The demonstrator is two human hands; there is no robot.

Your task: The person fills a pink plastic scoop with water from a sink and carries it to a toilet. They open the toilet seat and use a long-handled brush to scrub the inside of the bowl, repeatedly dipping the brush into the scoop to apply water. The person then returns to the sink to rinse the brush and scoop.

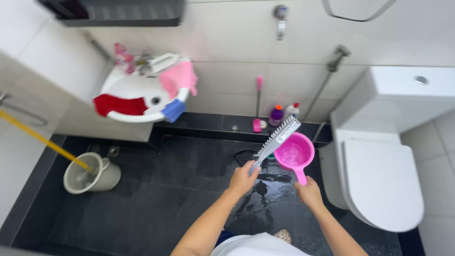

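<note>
- Pink plastic dipper with a short handle (295, 154) sits in the head view above the dark slate-grey floor tiles (156, 189), its bowl holding a shallow pool of water and tipped slightly toward the camera.
- Right hand (309, 192) is closed around the end of the dipper's handle, fingers wrapped under it, so the bowl rides above the fist.
- Left hand (243, 179) is curled tight round the grip of a long grey plastic scrubbing brush (277, 141), which slants up and to the right until its bristled head lies just beside the dipper's rim; whether the two touch I cannot tell.
- Handling, as a judgement: the dipper looks light and stiff, but the water makes it top-heavy and likely to slop, so the handle near the bowl seems the steadier hold; the brush looks rigid and light, its wet grip possibly slippery.
- Wet sheen shows on the tiles below both hands, near a dark floor drain grate (246, 156).
- White toilet with closed lid (379, 180) stands to the right; a white wall basin draped with red, pink and blue cloths (137, 92) hangs to the left.
- Grey round bucket with a yellow-handled tool in it (92, 175) rests well apart on the left.
</note>
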